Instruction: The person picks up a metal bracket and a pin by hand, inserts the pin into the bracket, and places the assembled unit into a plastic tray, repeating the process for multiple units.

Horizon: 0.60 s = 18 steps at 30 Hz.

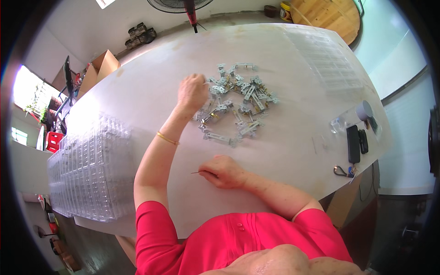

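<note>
In the middle of the table lies a loose pile of small metal brackets, silvery with brass-coloured bits among them. My left hand reaches to the pile's left edge, its fingers bent and closed. What they pinch, if anything, is hidden against the nearest brackets. Closer to me, below the pile, my right hand is closed near the tabletop. A thin dark needle-like rod sticks out leftward from between its fingers; the rest of it is covered by the hand.
Stacked clear plastic trays stand at the table's left edge. More clear trays lie at the far right. Along the right edge are a clear bottle, a black phone and keys. A fan stands beyond the table.
</note>
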{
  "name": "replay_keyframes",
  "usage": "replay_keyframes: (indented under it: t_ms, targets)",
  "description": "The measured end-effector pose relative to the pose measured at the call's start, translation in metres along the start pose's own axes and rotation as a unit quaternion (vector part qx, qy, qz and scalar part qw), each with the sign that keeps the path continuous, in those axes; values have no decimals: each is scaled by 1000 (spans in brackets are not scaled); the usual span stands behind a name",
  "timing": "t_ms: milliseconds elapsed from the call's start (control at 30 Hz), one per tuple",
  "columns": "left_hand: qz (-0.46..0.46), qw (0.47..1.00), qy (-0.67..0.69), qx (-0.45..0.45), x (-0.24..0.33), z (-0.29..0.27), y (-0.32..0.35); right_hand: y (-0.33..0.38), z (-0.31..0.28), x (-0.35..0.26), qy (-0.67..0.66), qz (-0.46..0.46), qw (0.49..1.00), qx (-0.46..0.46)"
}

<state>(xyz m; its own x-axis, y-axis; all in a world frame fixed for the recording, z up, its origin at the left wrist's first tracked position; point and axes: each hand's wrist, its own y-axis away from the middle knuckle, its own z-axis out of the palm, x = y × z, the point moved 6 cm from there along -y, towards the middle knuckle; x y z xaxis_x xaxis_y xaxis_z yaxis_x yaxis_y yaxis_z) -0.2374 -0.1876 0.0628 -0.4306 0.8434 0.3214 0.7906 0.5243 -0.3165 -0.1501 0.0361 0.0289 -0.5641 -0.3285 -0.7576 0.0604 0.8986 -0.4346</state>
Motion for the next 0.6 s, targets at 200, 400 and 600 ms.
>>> replay_keyframes:
  t_ms: [200, 400, 600]
  targets:
    - [181, 983, -8, -28, 76, 40, -12, 1, 2, 2, 3, 3, 1000, 8]
    - [153, 985, -45, -69, 78, 64, -24, 1, 5, 2, -3, -27, 999, 26]
    - [135, 977, -59, -158, 86, 56, -12, 4, 6, 4, -2, -22, 999, 30]
